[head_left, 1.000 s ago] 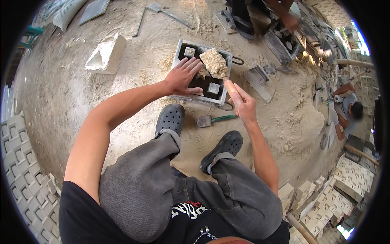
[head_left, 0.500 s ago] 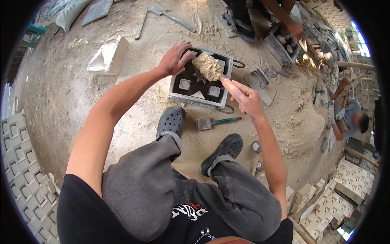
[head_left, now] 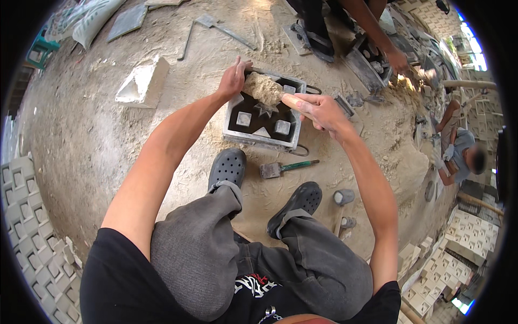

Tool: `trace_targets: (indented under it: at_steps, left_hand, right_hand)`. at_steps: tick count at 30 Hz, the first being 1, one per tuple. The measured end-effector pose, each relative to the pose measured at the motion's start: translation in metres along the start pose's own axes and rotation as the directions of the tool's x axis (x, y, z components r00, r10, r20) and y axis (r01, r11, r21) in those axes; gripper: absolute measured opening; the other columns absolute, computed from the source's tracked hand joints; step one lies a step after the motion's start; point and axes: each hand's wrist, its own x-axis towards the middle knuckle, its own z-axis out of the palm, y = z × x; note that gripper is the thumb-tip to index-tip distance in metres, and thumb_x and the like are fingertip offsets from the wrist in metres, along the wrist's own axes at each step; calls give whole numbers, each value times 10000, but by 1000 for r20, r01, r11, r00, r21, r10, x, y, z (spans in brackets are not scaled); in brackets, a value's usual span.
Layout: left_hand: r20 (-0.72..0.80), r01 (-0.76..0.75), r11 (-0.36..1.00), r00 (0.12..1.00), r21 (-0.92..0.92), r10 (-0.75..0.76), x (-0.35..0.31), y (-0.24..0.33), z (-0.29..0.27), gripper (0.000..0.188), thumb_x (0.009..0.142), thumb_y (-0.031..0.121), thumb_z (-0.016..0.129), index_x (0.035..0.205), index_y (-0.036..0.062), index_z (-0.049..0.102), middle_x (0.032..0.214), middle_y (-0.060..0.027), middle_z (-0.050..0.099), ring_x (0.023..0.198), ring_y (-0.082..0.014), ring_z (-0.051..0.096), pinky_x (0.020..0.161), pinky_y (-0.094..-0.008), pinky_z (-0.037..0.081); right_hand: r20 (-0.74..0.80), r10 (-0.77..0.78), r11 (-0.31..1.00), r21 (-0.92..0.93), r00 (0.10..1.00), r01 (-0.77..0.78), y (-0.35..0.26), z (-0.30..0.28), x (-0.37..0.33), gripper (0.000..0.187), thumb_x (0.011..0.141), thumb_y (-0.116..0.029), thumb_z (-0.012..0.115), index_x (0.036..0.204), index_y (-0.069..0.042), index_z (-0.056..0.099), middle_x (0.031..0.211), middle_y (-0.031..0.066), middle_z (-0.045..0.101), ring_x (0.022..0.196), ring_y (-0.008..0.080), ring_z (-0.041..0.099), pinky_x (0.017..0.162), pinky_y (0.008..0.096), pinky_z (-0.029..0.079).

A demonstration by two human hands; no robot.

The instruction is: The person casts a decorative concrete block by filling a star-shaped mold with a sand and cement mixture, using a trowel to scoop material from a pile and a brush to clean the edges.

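My right hand (head_left: 325,115) is closed round the wooden handle of a trowel (head_left: 292,101). A heap of sandy, pale mix (head_left: 263,89) covers its blade, over the far part of a square metal mould (head_left: 259,141). Inside the mould are a dark floor, several raised square blocks and a star-shaped piece (head_left: 265,109) in the middle, partly under the heap. My left hand (head_left: 233,81) rests at the mould's far left corner, fingers stretched out along it and holding nothing. Near the mould's front side lies a brush-like tool with a green handle (head_left: 294,166).
A white block (head_left: 143,83) stands left of the mould; a bent metal bar (head_left: 229,35) lies beyond. At the far right, a co-worker's hand (head_left: 398,62) is by another mould (head_left: 367,67). Loose mix (head_left: 402,156) is piled right. Patterned blocks (head_left: 32,227) are stacked left.
The loaded trowel has moved left and slightly nearer the mould's far left corner. My left hand has turned more upright at that corner, its fingers drawn closer together.
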Motion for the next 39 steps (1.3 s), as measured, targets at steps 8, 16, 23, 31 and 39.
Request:
trace_targets:
  at_steps: [8,16,23,31,39]
  left_hand:
    - [25,-188,966,982,180,186,-11,1,5,448,1048,216,251,1242,14,601,1347,-189,574,1401,-411,351,1187,-506,232]
    - [80,-196,959,980,203,184,-10,14,1,470,1056,249,233,1245,16,595,1350,-192,566,1373,-388,401,1195,-487,222]
    - [142,-195,959,976,206,168,-12,21,-4,442,1054,246,264,1278,37,583,1351,-188,568,1365,-371,419,1194,-474,231]
    - [335,-381,885,898,267,285,-25,20,-6,462,1049,278,323,1315,-22,554,1426,-177,516,1400,-312,392,1191,-437,255]
    - [372,-393,887,882,244,289,-32,25,-7,436,1036,233,364,1319,-45,547,1411,-191,529,1399,-336,395,1189,-425,273]
  right_hand:
    - [4,-19,999,42,1000,19,12,2,13,383,968,-309,606,1296,-117,651,733,12,622,480,36,400,427,208,357]
    - [4,14,998,54,1000,-14,11,1,1,347,986,-244,589,1300,-108,647,760,16,629,492,27,417,407,187,340]
    - [21,48,992,115,999,-50,27,-1,-9,364,988,-239,590,1312,-79,631,797,37,651,491,29,425,399,182,345]
    - [-25,-30,995,90,999,32,68,-8,-18,382,969,-298,617,1299,-108,650,709,6,649,460,19,422,407,200,342]
    - [-8,-57,997,54,998,57,78,-4,-29,353,969,-266,602,1297,-150,660,698,-24,636,475,14,429,428,195,347]
